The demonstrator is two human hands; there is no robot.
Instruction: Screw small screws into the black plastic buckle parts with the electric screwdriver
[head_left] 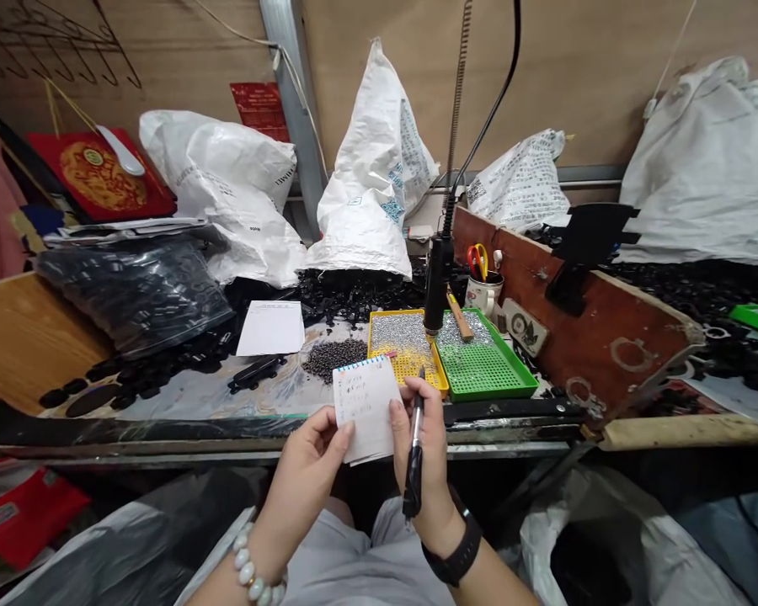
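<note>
A small white notepad with blue binding along its top and handwriting on it is held up between both hands, just above the table's front edge. My left hand pinches its left side between thumb and fingers. On the right side, my right hand grips the pad with the thumb. A black and silver pen also rests in that hand, slanting down across the palm. Behind the pad stand a yellow tray and a green tray, both holding small silvery pieces.
A black electric screwdriver hangs over the trays. White paper sheets and a pile of small dark parts lie left. A cup with scissors stands by a brown board. White sacks line the back.
</note>
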